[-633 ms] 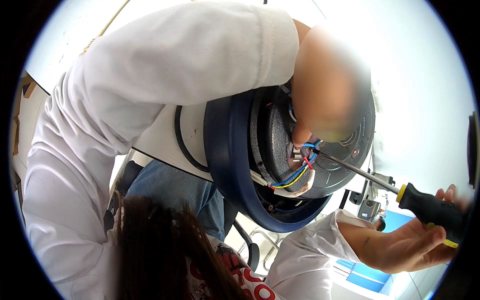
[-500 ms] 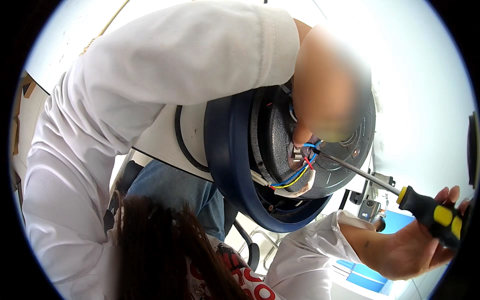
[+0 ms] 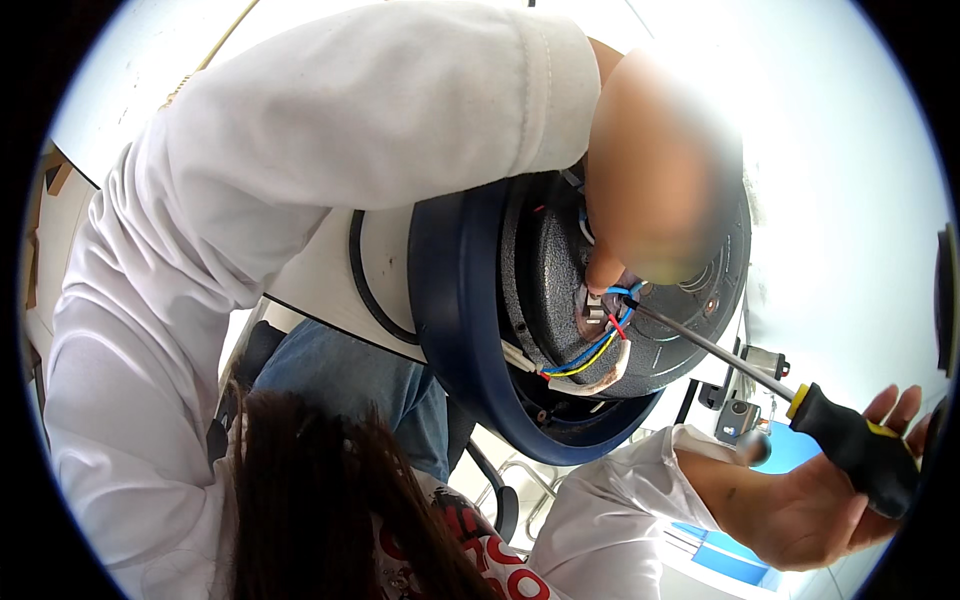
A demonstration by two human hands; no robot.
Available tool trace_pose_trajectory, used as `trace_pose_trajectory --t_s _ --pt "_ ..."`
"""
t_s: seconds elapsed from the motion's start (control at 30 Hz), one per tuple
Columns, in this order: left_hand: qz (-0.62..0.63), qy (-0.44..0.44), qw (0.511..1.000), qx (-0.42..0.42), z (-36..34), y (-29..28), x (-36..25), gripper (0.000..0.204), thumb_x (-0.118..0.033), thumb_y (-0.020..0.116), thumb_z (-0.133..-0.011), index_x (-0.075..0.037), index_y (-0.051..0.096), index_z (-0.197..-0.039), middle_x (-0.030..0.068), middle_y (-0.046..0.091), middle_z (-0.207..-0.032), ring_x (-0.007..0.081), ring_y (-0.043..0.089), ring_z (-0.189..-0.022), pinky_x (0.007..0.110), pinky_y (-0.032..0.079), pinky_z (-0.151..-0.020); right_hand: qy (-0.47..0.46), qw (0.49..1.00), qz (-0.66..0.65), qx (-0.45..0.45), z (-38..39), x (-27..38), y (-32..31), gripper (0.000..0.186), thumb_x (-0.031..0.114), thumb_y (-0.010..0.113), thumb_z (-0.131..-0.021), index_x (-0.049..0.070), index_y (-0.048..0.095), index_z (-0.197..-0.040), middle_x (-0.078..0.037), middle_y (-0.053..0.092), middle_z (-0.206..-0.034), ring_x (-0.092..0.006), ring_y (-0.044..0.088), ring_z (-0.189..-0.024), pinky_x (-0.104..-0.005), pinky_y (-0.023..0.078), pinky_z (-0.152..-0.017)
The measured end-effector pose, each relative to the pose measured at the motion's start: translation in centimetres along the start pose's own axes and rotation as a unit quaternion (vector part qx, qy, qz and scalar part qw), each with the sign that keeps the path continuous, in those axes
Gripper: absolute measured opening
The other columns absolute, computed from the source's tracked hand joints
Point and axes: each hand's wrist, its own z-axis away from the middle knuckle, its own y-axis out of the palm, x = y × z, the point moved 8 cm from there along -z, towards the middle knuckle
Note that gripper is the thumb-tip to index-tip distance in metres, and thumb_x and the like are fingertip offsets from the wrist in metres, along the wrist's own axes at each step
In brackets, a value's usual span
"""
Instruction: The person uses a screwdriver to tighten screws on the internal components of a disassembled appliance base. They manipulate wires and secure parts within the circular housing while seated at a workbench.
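Observation:
A round appliance with a dark blue shell [image 3: 455,330] stands tilted, its speckled dark grey underside [image 3: 560,265] showing. My left hand [image 3: 655,180] rests over that underside. Most of it is blurred, but one fingertip presses beside a small metal clip [image 3: 595,312]; what it grips is hidden. Blue, red and yellow-green wires [image 3: 590,358] run past the clip, partly in a pale sleeve [image 3: 612,375]. My right hand [image 3: 800,510] is closed around the black and yellow handle of a screwdriver [image 3: 745,355]. Its shaft reaches in among the wires, near my left fingertip.
A black cable [image 3: 358,270] curves over the white table [image 3: 320,275] left of the appliance. Beyond the right forearm sit a small camera-like device [image 3: 738,420] and a blue panel [image 3: 790,445]. Dark hair [image 3: 320,490] hangs across the bottom of the view.
The screwdriver has turned about its shaft: its yellow patches have rolled to the handle's upper side. My right fingers have shifted slightly around the handle. The left hand and appliance look the same.

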Motion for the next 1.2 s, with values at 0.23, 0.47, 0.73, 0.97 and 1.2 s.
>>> trace_pose_trajectory --t_s 0.23,0.47,0.73,0.97,1.2 --pt "-0.020 0.004 0.999 -0.030 0.8 0.1 0.2 0.061 -0.053 0.077 -0.069 -0.015 0.068 -0.115 0.0054 0.063 -0.121 0.0234 0.053 -0.120 0.041 0.038 -0.102 -0.015 0.979 -0.010 0.205 0.3 0.0 2.8 0.053 0.029 0.066 -0.086 0.009 0.046 -0.132 -0.020 0.044 -0.126 -0.0384 0.053 -0.104 -0.0482 0.045 -0.092" --pt "-0.037 0.002 0.999 -0.010 0.3 0.1 -0.3 0.056 -0.053 0.073 -0.073 -0.015 0.068 -0.113 0.0047 0.063 -0.119 0.0224 0.054 -0.117 0.040 0.040 -0.101 -0.025 0.995 -0.086 -0.042 0.6 -0.1 0.5 0.044 0.017 0.056 -0.085 -0.011 0.041 -0.115 -0.029 0.041 -0.118 -0.0378 0.050 -0.107 -0.0456 0.039 -0.100" --pt "0.043 0.017 0.998 -0.038 0.7 0.4 0.2 0.037 -0.041 0.074 -0.073 -0.017 0.063 -0.098 0.0097 0.048 -0.128 0.0297 0.038 -0.121 0.052 0.030 -0.099 0.032 0.966 -0.239 0.089 -0.3 -1.4 -1.9 0.027 0.019 0.056 -0.080 -0.002 0.044 -0.093 -0.013 0.048 -0.088 -0.0170 0.049 -0.072 -0.0257 0.040 -0.067" --pt "0.080 0.020 0.996 -0.032 0.8 1.1 0.3 0.025 -0.029 0.072 -0.076 -0.017 0.060 -0.095 0.0217 0.022 -0.153 0.0422 0.009 -0.144 0.068 0.010 -0.108 0.259 0.914 0.097 0.298 9.0 -7.4 8.7 0.030 -0.008 0.074 -0.071 0.001 0.057 -0.094 -0.010 0.068 -0.085 -0.0189 0.068 -0.081 -0.0281 0.050 -0.078" --pt "0.104 0.057 0.992 -0.030 0.2 0.9 0.1 0.029 -0.032 0.074 -0.072 -0.019 0.068 -0.096 0.0244 0.033 -0.147 0.0451 0.019 -0.141 0.070 0.018 -0.105 0.303 0.900 0.113 0.293 11.0 -8.3 11.3 0.030 -0.001 0.076 -0.072 0.005 0.056 -0.095 -0.006 0.065 -0.076 -0.0182 0.064 -0.073 -0.0259 0.048 -0.070"
